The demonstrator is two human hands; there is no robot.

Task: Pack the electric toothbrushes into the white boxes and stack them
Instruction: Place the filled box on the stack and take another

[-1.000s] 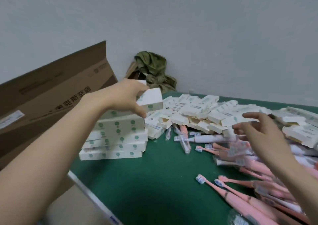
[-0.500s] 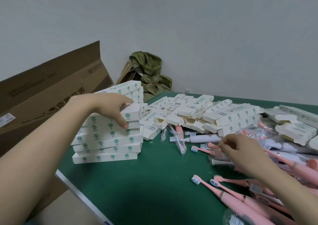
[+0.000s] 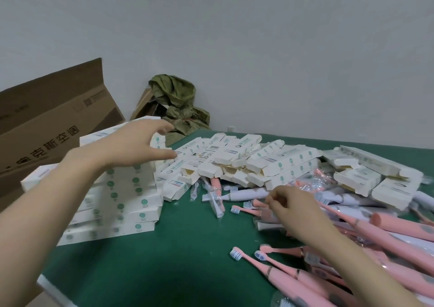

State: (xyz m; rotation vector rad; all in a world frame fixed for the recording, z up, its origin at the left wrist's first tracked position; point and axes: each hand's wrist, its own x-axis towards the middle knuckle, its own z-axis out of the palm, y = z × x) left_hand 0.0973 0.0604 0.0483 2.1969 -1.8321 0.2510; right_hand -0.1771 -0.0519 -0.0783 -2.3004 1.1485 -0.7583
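Observation:
A tall stack of packed white boxes point(image 3: 131, 203) with green dots stands at the left of the green table point(image 3: 176, 259). My left hand point(image 3: 136, 144) hovers at the stack's top with fingers and thumb spread, holding nothing. Loose empty white boxes point(image 3: 234, 161) with open ends lie heaped across the middle and right. Pink electric toothbrushes point(image 3: 375, 231) are piled at the right, with a white toothbrush point(image 3: 249, 194) among them. My right hand point(image 3: 296, 212) is down on that pile, its curled fingertips pinching the neck of a pink toothbrush point(image 3: 257, 203).
A large brown cardboard carton point(image 3: 47, 123) leans behind the stack at the left. A crumpled olive-green bag point(image 3: 178, 104) sits against the wall past the table's far corner. Small wrapped brush heads point(image 3: 217, 203) lie near the middle. The table's near-left edge point(image 3: 54, 290) is close.
My left hand set a white box on the stack and let it go, and is now lifted with fingers spread. My right hand dropped onto the toothbrush pile and closed its fingertips there.

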